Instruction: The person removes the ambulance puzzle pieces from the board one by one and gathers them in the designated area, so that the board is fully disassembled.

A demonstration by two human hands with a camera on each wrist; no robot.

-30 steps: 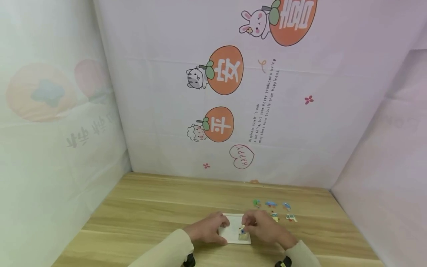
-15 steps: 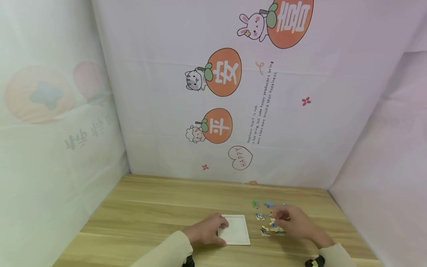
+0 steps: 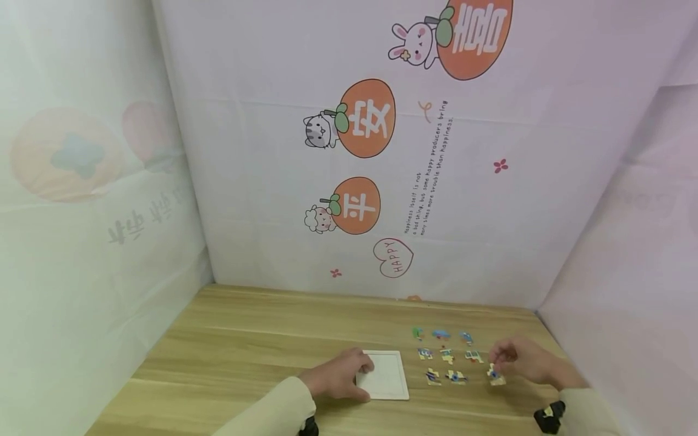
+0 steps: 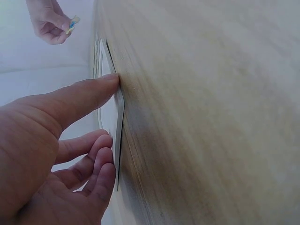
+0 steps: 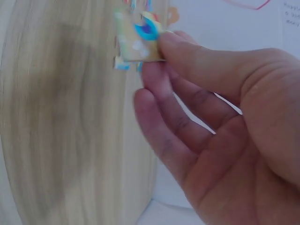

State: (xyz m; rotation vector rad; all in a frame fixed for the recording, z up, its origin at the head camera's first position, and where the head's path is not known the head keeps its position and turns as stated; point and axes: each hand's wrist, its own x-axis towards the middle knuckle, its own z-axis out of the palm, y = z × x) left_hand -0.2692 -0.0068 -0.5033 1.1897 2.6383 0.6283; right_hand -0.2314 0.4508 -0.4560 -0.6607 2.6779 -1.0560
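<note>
My left hand [image 3: 340,375] holds the left side of a white square puzzle tray [image 3: 387,376] flat on the table. In the left wrist view its thumb [image 4: 101,89] lies against the tray's edge, and the curled fingers touch the tray [image 4: 108,112] farther along. My right hand [image 3: 526,361] pinches a jigsaw piece [image 3: 495,376] between thumb and fingers, right of the other pieces. Up close in the right wrist view, that piece [image 5: 133,44] is sandy yellow with a blue and purple shape.
Several jigsaw pieces lie in rows right of the tray, among them a green one [image 3: 417,333], a blue one [image 3: 441,333] and a yellow-and-blue one [image 3: 455,376]. White printed cloth walls [image 3: 272,181] enclose the wooden table [image 3: 262,327] at the back and sides.
My right hand has carried the jigsaw piece from over the tray to the right, past the other pieces. The left hand has stayed at the tray.
</note>
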